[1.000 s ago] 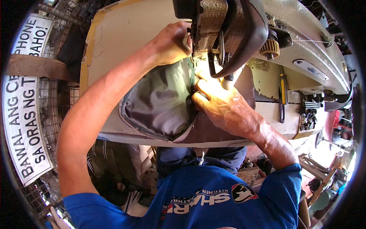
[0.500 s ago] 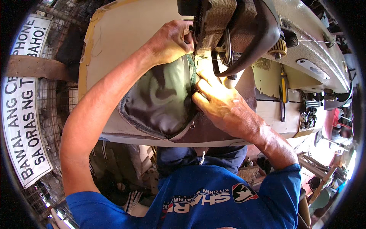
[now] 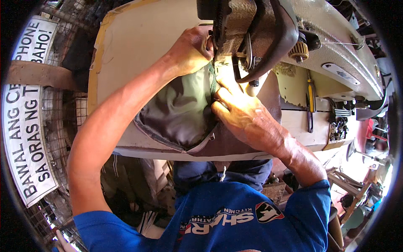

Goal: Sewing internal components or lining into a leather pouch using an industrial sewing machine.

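Note:
A grey-green piece of cloth with a dark lining (image 3: 180, 111) lies on the pale sewing table (image 3: 138, 46), fed under the head of an old sewing machine (image 3: 268, 29). My left hand (image 3: 191, 50) rests behind the machine's needle area, fingers curled on the far edge of the cloth. My right hand (image 3: 245, 115) presses down on the near side of the cloth, fingers pinching its seam right by the presser foot. The needle itself is hidden by the machine head and my fingers.
A yellow-handled tool (image 3: 310, 90) and dark scissors lie on the table to the right of the machine. A white sign with black letters (image 3: 25, 138) hangs on wire mesh at left. Clutter and a wooden stool (image 3: 348, 185) stand at lower right.
Both hands and the cloth have stayed at the needle. The view has shifted slightly and the cloth's seam has crept a little under the machine head.

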### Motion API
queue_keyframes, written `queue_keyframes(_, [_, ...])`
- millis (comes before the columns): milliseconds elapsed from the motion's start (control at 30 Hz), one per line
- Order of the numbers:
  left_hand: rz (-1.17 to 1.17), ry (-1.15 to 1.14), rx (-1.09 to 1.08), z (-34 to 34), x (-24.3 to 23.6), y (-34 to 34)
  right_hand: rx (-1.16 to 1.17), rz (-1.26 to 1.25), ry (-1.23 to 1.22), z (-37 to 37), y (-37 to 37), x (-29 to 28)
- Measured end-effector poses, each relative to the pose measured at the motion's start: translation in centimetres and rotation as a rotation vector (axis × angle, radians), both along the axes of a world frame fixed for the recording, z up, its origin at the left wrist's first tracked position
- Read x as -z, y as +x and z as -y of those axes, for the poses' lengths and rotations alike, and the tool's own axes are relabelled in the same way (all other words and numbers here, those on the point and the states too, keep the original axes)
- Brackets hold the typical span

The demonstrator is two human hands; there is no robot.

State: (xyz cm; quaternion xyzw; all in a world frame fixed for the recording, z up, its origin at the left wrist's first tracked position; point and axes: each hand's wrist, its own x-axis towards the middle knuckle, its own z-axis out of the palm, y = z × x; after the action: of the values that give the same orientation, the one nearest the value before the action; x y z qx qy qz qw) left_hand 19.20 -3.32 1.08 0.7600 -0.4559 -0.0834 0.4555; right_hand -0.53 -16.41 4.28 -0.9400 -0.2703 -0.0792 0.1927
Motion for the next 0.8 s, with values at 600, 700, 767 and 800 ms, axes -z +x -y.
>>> queue_keyframes(600, [-0.021,0.075,-0.047,-1.0,0.2,0.5,0.019,-0.053,0.035,-0.4,0.1,-0.1])
queue_keyframes(700, [0.342,0.185,-0.037,-2.1,-4.4,-1.9,0.034,-0.076,0.014,0.2,0.0,-0.3])
queue_keyframes(767, [0.654,0.144,0.009,-4.2,-4.9,-3.5,0.024,-0.093,-0.007,0.0,0.1,-0.1])
queue_keyframes(800, [0.742,0.204,0.024,-4.9,-5.1,-4.1,0.018,-0.065,0.002,0.0,0.1,0.0])
